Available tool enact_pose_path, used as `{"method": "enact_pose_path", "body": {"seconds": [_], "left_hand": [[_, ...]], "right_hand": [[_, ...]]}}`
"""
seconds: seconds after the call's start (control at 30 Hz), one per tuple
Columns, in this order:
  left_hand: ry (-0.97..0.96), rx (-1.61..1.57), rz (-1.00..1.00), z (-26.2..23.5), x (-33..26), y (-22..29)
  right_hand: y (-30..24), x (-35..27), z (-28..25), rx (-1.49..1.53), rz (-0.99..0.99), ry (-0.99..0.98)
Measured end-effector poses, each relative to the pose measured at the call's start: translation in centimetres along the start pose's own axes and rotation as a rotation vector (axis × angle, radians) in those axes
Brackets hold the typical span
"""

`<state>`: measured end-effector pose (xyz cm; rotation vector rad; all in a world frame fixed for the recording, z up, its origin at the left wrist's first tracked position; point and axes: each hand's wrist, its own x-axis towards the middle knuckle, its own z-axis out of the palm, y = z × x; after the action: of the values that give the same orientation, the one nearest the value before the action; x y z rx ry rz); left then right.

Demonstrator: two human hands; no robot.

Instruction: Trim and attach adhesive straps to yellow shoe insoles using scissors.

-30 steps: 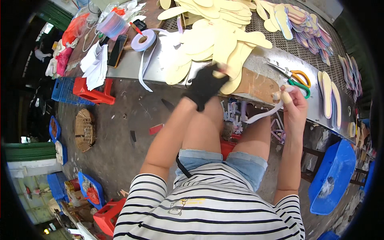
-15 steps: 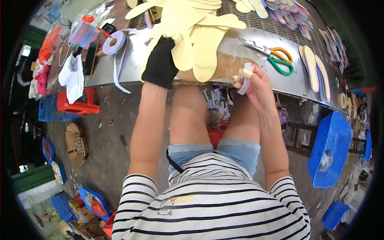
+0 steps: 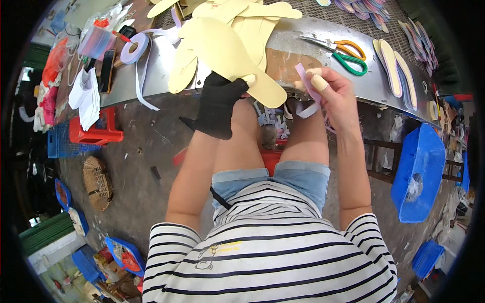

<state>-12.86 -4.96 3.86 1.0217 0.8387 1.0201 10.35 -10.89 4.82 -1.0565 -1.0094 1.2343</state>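
"Far left of the counter point(image 3: 162, 70)?"
"White folded sheets point(image 3: 87, 96), overhanging the front edge; beside them, one dark phone point(image 3: 107, 70)."
"Next?"
"Lilac ribbon roll point(image 3: 125, 52), one tail trailing over the edge."
"And the hands?"
"Left hand point(image 3: 222, 103), black-gloved, bare tip showing: pinching one cream insole point(image 3: 222, 48) near its narrow end. Insole slanted before a loose cream pile point(image 3: 275, 10), narrow end jutting past the front edge."
"Right of that?"
"Lilac strip point(image 3: 306, 78), single, lower end curling over the thigh. Right hand point(image 3: 336, 93), bare, fingertips cream-wrapped: thumb and forefinger pinching said strip."
"Remainder?"
"Scissors point(image 3: 343, 55), one orange handle, one green, blades pointing left; lastly, near the right end, upright-edged insoles point(image 3: 391, 70), grouped."
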Motion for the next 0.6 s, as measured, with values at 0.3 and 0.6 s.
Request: {"method": "enact_pose_path", "body": {"seconds": [0.3, 0.6], "left_hand": [[0.043, 0.007, 0.063, 1.2, -1.0, -0.4], [0.097, -0.020, 0.158, 3.5, -1.5, -0.5]], "right_hand": [[-1.9, -0.9, 1.6, 0.000, -0.088, 0.139], [-1.1, -2.2, 3.9, -0.079, 0.193, -0.011]]}}
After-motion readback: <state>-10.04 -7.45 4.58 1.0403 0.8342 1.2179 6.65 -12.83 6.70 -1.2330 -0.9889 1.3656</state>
